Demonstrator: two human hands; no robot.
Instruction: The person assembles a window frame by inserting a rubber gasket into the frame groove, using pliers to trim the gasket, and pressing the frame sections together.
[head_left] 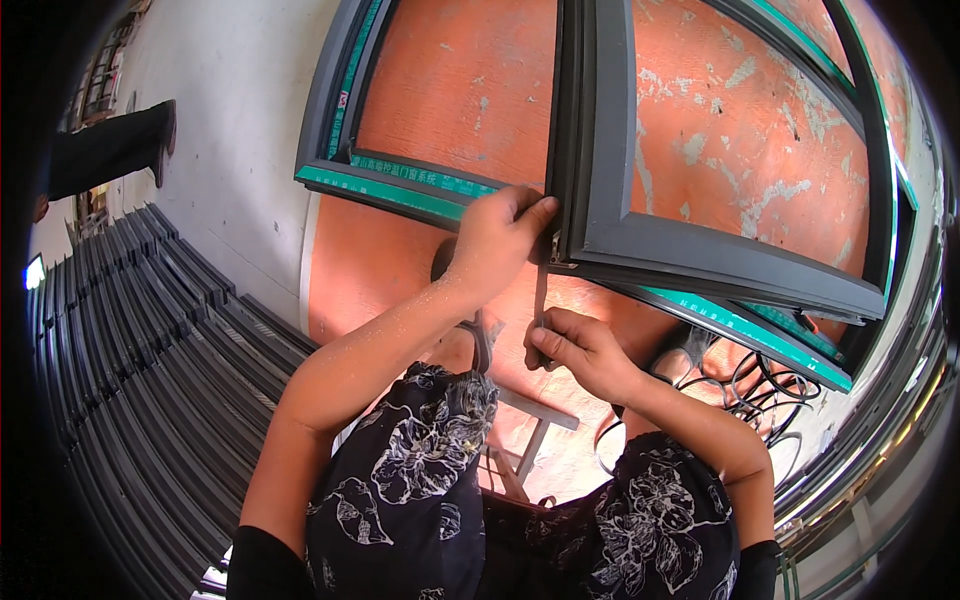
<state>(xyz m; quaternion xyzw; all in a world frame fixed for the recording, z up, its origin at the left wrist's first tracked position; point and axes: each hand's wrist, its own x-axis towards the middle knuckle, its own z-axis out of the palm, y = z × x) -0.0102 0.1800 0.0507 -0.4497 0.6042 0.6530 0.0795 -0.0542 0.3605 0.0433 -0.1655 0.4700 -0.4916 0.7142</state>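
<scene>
A dark grey window sash (720, 250) stands open at an angle from its outer frame (400, 190), which carries green protective film. Along the sash's near upright edge, by its lower corner, my left hand (500, 235) is closed, thumb and fingers pinching a thin dark sealing strip (541, 290). From there the strip runs down to my right hand (585, 350), which grips it a short way below the frame. A further dark loop of strip hangs beside my left forearm. What lies under the left fingertips is hidden.
Long dark profiles (150, 350) lie in rows at the left. Coiled black strips (765, 395) rest by my foot at the right. A small stool-like frame (540, 435) shows between my knees. Another person's dark trouser leg (110, 150) is at the far left.
</scene>
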